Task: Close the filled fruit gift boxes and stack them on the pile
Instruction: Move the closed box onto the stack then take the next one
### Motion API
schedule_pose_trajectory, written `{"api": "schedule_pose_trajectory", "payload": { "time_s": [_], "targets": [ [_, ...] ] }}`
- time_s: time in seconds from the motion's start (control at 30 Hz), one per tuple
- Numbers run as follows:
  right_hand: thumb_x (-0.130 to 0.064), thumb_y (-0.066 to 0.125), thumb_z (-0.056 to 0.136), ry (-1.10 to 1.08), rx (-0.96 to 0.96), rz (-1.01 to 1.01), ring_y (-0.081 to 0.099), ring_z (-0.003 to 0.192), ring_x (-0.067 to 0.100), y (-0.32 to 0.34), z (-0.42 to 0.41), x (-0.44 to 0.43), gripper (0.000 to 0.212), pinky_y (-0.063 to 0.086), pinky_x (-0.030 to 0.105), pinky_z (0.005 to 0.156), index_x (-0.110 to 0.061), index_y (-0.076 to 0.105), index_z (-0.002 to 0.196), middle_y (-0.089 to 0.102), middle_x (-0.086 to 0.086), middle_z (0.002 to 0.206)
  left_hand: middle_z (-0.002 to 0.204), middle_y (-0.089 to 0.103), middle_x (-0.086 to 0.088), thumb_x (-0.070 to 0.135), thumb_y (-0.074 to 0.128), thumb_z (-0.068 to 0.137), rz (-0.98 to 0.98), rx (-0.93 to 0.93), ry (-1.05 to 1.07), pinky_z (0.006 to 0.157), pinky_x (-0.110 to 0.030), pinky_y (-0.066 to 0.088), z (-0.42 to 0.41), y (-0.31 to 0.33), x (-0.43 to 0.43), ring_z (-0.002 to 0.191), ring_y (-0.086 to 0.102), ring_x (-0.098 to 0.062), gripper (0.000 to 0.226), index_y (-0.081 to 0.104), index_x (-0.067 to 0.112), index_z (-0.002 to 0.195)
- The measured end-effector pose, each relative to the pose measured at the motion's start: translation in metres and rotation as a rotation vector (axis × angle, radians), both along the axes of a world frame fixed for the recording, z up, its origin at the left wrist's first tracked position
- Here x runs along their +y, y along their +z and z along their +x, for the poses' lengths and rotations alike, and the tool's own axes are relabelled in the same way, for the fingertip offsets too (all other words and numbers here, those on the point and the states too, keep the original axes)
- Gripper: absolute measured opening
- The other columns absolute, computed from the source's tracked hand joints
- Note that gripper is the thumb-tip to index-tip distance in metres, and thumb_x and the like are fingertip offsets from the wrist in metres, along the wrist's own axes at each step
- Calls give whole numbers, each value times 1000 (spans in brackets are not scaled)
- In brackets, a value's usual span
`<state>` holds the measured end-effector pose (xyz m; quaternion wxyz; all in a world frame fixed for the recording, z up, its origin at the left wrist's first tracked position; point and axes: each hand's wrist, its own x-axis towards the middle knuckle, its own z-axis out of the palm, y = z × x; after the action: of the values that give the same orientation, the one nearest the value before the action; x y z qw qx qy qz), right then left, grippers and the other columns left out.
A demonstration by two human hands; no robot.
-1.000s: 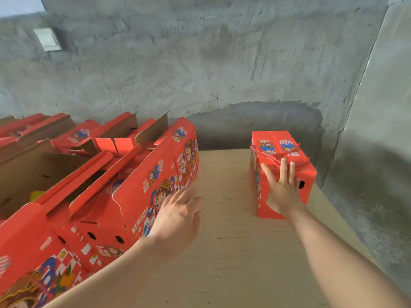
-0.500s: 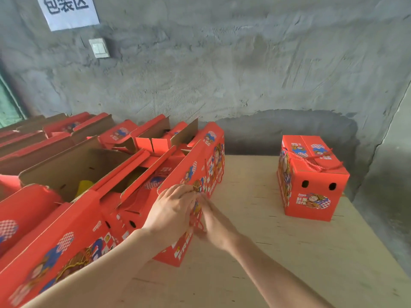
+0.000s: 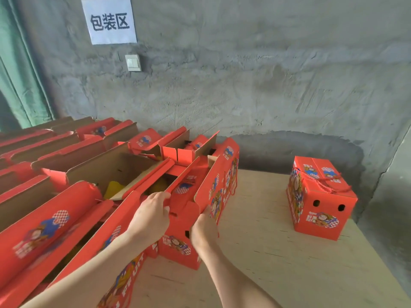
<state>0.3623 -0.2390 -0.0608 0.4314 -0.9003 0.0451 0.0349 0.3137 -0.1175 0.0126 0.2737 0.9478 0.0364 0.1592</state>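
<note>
Hands, two of them, bare, worked on one red open box (image 3: 184,221) at the centre of the view, on a pale plywood table (image 3: 262,258). The left hand (image 3: 151,216) gripped the near end of a long inner flap (image 3: 180,181), fingers curled over its edge. The right hand (image 3: 204,227) lay against the near end of the box's outer side panel; its fingers were hidden behind the card, so its grip could not be told.

One closed box (image 3: 320,196) stood alone toward 3 o'clock, well apart from the open one, with a red cord handle across its top and two round holes in its near end.

From 9 o'clock round to 11 o'clock ran a crowd of open boxes (image 3: 66,156), flaps raised; they overlapped too much to count, and the nearest were blurred and cut off by the frame's edge. In the box just left of the handled one lay one yellow shape (image 3: 113,188), mostly covered by flaps and not clear enough to name. More yellow showed between the flaps of the handled box.

On the grey wall (image 3: 266,74), toward 11 o'clock, hung one white sign (image 3: 109,21) with three black characters, one pale switch (image 3: 133,62) below it, and a green curtain (image 3: 20,85) at 10 o'clock, cut off.
</note>
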Motion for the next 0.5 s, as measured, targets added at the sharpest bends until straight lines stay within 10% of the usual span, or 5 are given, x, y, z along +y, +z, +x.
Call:
{"api": "schedule_pose_trajectory", "payload": {
  "time_s": [0.5],
  "targets": [
    [-8,29,99,267,-137,-320,48,63,-2,5,-161,-103,46,32,0,51,-20,38,141,58,-10,86,142,44,-5,8,38,98,-32,137,-123,101,-23,34,-94,-23,19,130,43,-20,41,42,14,138]
  ]
}}
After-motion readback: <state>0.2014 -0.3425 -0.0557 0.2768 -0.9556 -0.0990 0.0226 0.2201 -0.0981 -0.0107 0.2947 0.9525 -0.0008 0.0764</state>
